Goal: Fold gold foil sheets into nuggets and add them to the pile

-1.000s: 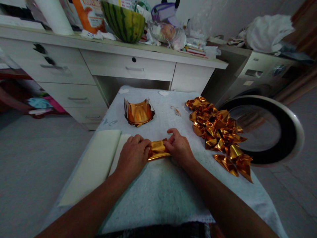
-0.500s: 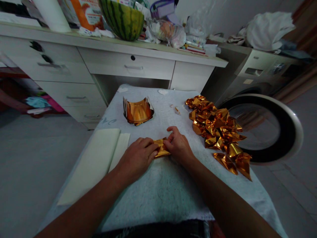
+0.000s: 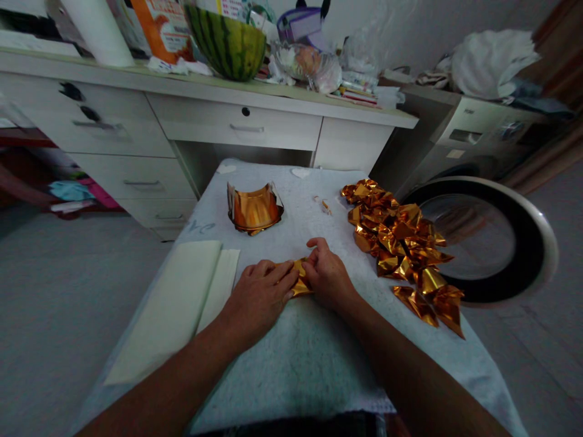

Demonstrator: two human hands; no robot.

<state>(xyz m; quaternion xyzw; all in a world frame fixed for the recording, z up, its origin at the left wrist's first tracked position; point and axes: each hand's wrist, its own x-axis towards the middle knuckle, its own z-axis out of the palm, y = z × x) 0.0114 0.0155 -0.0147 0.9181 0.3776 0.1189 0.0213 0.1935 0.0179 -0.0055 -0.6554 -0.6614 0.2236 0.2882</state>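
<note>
A small folded sheet of gold foil paper lies on the cloth-covered table between my hands. My left hand covers its left part, fingers close together and pressed down on it. At the right end, my right hand grips the foil with the thumb and curled fingers, the index finger raised and bent. Both hands hide much of the sheet. Beyond them stands a curved stack of gold foil sheets. To the right lies a heap of folded gold foil pieces.
Pale folded paper lies at the table's left side. Small scraps rest near the heap. Behind the table, a white desk carries a cut watermelon and clutter. The washing machine's round door hangs open at the right.
My left hand has slid slightly right over the foil, its fingers now covering more of it. My right hand stays at the right end. The whole view has shifted slightly.
</note>
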